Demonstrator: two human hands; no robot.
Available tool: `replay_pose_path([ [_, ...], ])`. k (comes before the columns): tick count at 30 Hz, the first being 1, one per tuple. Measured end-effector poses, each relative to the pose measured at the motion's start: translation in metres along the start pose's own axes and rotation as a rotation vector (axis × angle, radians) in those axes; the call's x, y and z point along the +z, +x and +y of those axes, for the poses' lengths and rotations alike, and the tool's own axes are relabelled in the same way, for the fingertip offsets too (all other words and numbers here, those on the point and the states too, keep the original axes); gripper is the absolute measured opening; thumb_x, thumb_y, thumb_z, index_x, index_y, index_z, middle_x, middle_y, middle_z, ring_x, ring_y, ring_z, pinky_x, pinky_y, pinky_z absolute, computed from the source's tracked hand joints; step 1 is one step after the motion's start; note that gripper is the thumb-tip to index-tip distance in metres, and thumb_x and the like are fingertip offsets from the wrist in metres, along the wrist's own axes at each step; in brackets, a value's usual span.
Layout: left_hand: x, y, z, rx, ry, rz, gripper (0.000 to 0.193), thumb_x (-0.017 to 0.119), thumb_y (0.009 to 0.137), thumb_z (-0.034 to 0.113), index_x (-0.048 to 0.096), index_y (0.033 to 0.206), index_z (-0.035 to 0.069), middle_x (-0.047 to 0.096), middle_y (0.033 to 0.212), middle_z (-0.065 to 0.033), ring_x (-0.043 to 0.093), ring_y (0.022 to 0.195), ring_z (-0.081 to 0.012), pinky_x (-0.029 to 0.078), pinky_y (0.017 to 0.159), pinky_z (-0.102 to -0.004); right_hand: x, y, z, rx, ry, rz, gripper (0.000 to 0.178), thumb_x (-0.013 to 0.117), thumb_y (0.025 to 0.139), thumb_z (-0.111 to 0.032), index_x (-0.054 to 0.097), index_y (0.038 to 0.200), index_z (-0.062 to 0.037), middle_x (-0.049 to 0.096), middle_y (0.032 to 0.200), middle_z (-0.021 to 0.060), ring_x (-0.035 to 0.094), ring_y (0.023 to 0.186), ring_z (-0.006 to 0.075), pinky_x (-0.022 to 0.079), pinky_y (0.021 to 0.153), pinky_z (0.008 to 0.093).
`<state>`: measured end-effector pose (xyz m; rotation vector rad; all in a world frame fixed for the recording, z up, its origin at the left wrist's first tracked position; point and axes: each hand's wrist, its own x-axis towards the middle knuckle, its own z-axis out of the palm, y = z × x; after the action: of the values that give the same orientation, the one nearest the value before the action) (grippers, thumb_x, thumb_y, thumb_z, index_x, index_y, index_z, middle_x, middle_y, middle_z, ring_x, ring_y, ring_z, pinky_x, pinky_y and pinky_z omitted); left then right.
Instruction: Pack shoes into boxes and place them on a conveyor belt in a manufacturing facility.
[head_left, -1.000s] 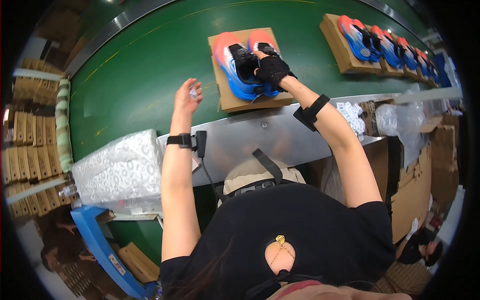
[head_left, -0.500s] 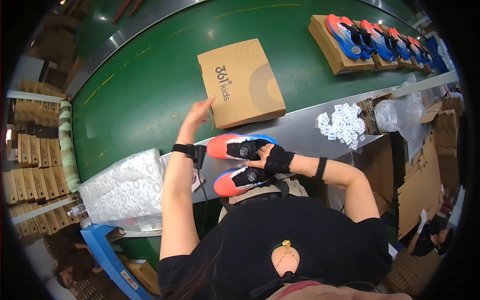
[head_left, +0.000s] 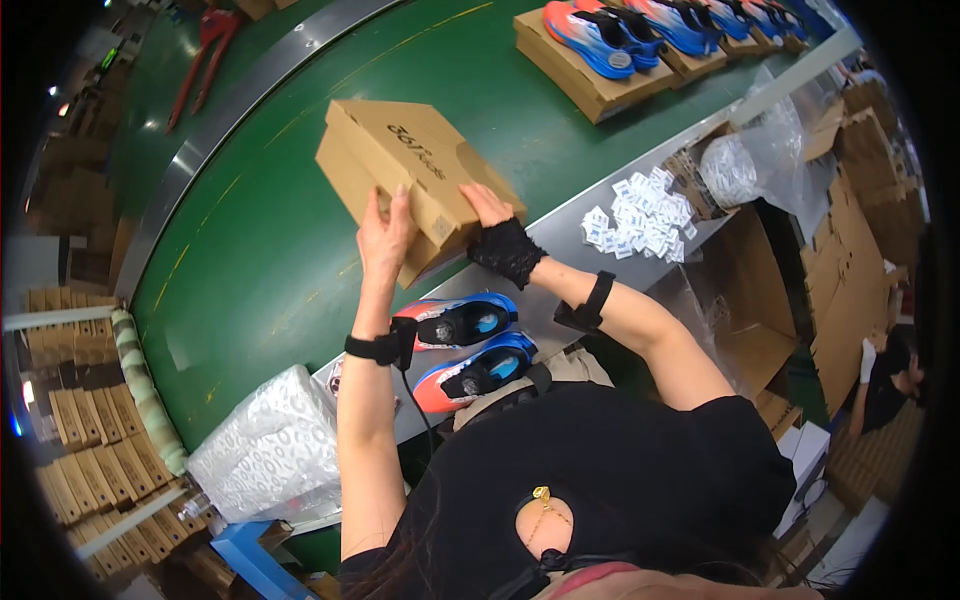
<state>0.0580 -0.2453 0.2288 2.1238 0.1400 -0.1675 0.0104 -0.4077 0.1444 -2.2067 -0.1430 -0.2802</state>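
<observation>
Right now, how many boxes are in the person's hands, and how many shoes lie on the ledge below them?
cardboard box: 1, held between left hand and right hand
Blue-and-orange shoes: 2, upper shoe and lower shoe
Total: 3

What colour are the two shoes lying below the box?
Blue with orange-red toes, head view.

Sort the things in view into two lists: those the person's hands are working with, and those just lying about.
In hand:
- cardboard shoe box, lifted by left hand and right hand
- pair of blue and orange shoes, on the metal ledge below the box

Lying about:
- small white packets
- boxes topped with shoes on the green belt
- white wrapped bundle
- red tool
</observation>
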Motion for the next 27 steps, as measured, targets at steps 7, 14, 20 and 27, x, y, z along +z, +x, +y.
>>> replay_pose_path([
  [7, -0.04, -0.014, -0.14, -0.013, 0.609, -0.015, 0.065, 0.06, 0.072, 0.037, 0.036, 0.121, 0.003, 0.056, 0.095, -0.0221, 0.056, 0.087, -0.0345, 0.045, 0.069, -0.0424, -0.113, 0.016, 0.044, 0.565, 0.969, 0.273, 0.05, 0.064, 0.068, -0.024, 0.047, 0.108, -0.0005, 0.058, 0.094, 0.0104, 0.058, 0.086, 0.0207, 0.047, 0.069, 0.0341],
  [14, -0.02, -0.024, -0.101, 0.305, 0.615, 0.314, 0.056, 0.059, 0.075, 0.033, 0.039, 0.12, 0.007, 0.047, 0.103, -0.019, 0.052, 0.091, -0.0345, 0.044, 0.074, -0.0412, -0.087, -0.092, 0.166, 0.276, -0.35, 0.065, 0.042, 0.059, 0.075, -0.03, 0.052, 0.105, -0.0012, 0.057, 0.095, 0.017, 0.057, 0.078, 0.0284, 0.045, 0.071, 0.0337],
  [20, -0.01, -0.024, -0.142, 0.339, 0.684, 0.174, 0.047, 0.059, 0.075, 0.029, 0.047, 0.113, 0.003, 0.044, 0.113, -0.026, 0.048, 0.099, -0.0361, 0.04, 0.085, -0.0381, -0.072, -0.084, 0.099, -0.013, -0.137, -0.062, 0.028, 0.059, 0.071, -0.008, 0.053, 0.098, -0.0019, 0.055, 0.093, 0.0138, 0.056, 0.068, 0.0239, 0.046, 0.065, 0.0326],
  [27, -0.089, -0.088, -0.175, 0.179, 0.265, 0.538, 0.024, 0.059, 0.075, 0.019, 0.059, 0.09, 0.001, 0.059, 0.091, -0.0156, 0.056, 0.086, -0.0298, 0.043, 0.076, -0.0346, -0.02, -0.035, 0.009, -0.378, 0.017, -0.116, 0.021, 0.06, 0.07, -0.008, 0.056, 0.09, -0.0028, 0.055, 0.095, 0.0136, 0.056, 0.081, 0.028, 0.046, 0.072, 0.0342],
])
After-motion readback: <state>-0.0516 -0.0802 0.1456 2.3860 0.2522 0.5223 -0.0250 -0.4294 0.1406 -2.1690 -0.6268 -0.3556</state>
